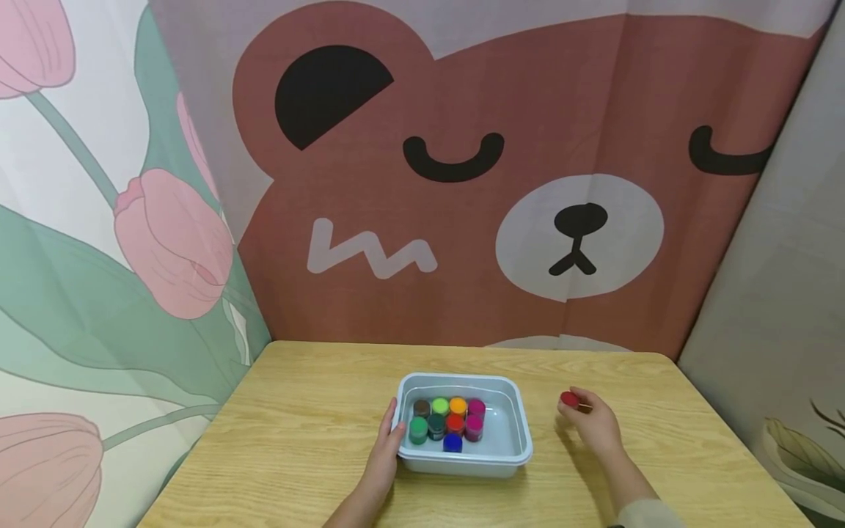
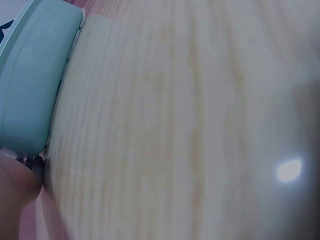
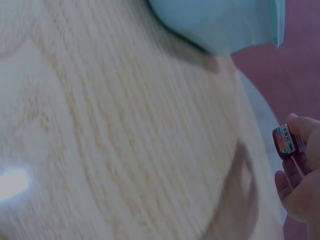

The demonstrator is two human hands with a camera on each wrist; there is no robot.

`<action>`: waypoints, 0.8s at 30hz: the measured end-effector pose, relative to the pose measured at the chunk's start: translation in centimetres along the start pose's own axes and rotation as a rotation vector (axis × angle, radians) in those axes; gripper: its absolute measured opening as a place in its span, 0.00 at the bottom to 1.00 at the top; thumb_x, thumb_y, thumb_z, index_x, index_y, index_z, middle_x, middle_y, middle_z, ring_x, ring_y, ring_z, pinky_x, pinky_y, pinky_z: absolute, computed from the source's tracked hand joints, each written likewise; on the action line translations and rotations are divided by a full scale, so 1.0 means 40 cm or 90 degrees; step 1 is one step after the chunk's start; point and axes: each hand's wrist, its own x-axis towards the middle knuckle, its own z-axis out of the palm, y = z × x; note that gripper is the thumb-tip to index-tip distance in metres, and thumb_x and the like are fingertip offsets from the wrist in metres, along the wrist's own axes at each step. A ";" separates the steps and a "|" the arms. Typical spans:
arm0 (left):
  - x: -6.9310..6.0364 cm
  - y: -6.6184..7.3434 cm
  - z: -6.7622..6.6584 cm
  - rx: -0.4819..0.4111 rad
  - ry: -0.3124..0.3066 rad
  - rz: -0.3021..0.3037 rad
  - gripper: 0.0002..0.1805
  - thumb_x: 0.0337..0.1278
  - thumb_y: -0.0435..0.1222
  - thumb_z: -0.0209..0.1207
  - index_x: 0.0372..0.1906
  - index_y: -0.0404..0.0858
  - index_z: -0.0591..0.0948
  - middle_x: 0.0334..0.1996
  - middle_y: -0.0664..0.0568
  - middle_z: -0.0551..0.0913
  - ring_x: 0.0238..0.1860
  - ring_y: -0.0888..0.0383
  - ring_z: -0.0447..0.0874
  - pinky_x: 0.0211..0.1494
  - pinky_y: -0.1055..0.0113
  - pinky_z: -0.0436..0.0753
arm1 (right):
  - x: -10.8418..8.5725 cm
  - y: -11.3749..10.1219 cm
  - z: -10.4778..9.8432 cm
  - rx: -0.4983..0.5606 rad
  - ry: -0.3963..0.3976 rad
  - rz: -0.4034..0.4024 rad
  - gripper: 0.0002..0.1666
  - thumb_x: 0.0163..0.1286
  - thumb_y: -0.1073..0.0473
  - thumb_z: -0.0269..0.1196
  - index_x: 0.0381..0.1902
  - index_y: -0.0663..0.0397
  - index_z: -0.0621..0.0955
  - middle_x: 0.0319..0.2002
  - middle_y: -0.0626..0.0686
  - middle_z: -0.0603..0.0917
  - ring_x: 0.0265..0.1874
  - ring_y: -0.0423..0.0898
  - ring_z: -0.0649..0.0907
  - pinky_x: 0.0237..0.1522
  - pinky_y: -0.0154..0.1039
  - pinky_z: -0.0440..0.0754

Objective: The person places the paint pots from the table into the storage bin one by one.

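Note:
A light-blue plastic box [image 1: 462,465] stands on the table with several small paint jars in it. My left hand [image 1: 381,458] holds its left side, the thumb over the rim and the fingers along the outer wall. Off to the right of the box, my right hand [image 1: 597,425] pinches a small paint jar with a red lid [image 1: 569,400] above the tabletop. The right wrist view shows a printed label on this paint jar [image 3: 286,141]. Among the jars in the box are a blue-lidded one [image 1: 452,442] in front and a green-lidded one [image 1: 418,430] at left.
The wooden table [image 1: 297,411] has a light grain and rounded far corners. Behind it hangs a curtain with a bear print [image 1: 370,308]. A tulip-printed cloth [image 1: 178,249] covers the left side, and a grey cloth [image 1: 759,293] hangs at right.

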 end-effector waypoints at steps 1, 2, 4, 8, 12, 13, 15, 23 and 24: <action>0.000 0.000 0.000 -0.002 0.001 0.001 0.33 0.74 0.47 0.41 0.79 0.47 0.51 0.78 0.40 0.48 0.77 0.31 0.41 0.72 0.28 0.44 | 0.000 -0.006 0.001 0.004 -0.001 -0.006 0.37 0.69 0.52 0.62 0.69 0.65 0.66 0.62 0.69 0.73 0.60 0.62 0.76 0.38 0.23 0.76; 0.000 0.000 0.001 -0.001 0.002 0.000 0.33 0.74 0.46 0.42 0.79 0.47 0.51 0.78 0.40 0.48 0.77 0.31 0.41 0.72 0.28 0.44 | -0.001 -0.011 0.003 0.005 0.000 -0.009 0.37 0.69 0.52 0.63 0.69 0.65 0.66 0.62 0.69 0.73 0.60 0.62 0.76 0.38 0.23 0.76; 0.000 0.000 0.001 -0.002 0.004 0.000 0.33 0.74 0.47 0.42 0.79 0.48 0.51 0.78 0.40 0.48 0.77 0.31 0.41 0.72 0.28 0.44 | -0.002 -0.024 0.005 0.006 0.002 -0.017 0.37 0.69 0.51 0.63 0.69 0.64 0.67 0.61 0.68 0.74 0.59 0.62 0.76 0.38 0.23 0.77; -0.002 -0.002 0.002 -0.002 0.008 0.007 0.32 0.74 0.46 0.42 0.78 0.47 0.52 0.78 0.40 0.49 0.77 0.32 0.41 0.72 0.28 0.44 | -0.007 -0.053 0.012 -0.001 0.012 -0.039 0.36 0.68 0.53 0.64 0.68 0.64 0.69 0.60 0.69 0.76 0.59 0.62 0.76 0.39 0.25 0.77; -0.002 -0.002 0.001 0.000 0.007 0.011 0.32 0.74 0.46 0.42 0.78 0.47 0.51 0.78 0.40 0.49 0.77 0.32 0.41 0.72 0.28 0.44 | -0.013 -0.084 0.018 -0.002 0.007 -0.055 0.36 0.67 0.53 0.65 0.68 0.63 0.69 0.59 0.68 0.77 0.59 0.61 0.76 0.41 0.27 0.77; -0.001 -0.002 0.001 0.001 0.006 0.011 0.32 0.74 0.46 0.42 0.79 0.47 0.51 0.79 0.40 0.49 0.77 0.32 0.41 0.72 0.28 0.44 | -0.015 -0.091 0.020 -0.004 0.006 -0.056 0.35 0.67 0.53 0.65 0.68 0.62 0.70 0.59 0.67 0.77 0.59 0.60 0.76 0.42 0.27 0.77; -0.001 -0.002 0.001 0.002 0.005 0.011 0.33 0.74 0.46 0.42 0.79 0.47 0.51 0.79 0.41 0.49 0.77 0.32 0.41 0.72 0.28 0.44 | -0.019 -0.107 0.023 0.001 0.003 -0.064 0.35 0.67 0.53 0.65 0.68 0.63 0.70 0.59 0.67 0.77 0.58 0.59 0.76 0.42 0.28 0.77; -0.003 -0.001 0.000 0.004 0.002 0.015 0.32 0.74 0.45 0.42 0.79 0.46 0.51 0.78 0.40 0.49 0.77 0.32 0.41 0.72 0.28 0.44 | -0.034 -0.163 0.048 0.030 -0.010 -0.096 0.34 0.66 0.57 0.67 0.67 0.62 0.72 0.59 0.66 0.77 0.55 0.59 0.79 0.41 0.26 0.78; -0.003 -0.001 0.001 0.004 0.002 0.014 0.32 0.74 0.45 0.42 0.79 0.46 0.51 0.78 0.40 0.49 0.77 0.32 0.41 0.72 0.28 0.44 | -0.035 -0.168 0.052 0.033 -0.011 -0.102 0.34 0.65 0.58 0.67 0.66 0.62 0.72 0.59 0.66 0.78 0.54 0.58 0.79 0.41 0.26 0.78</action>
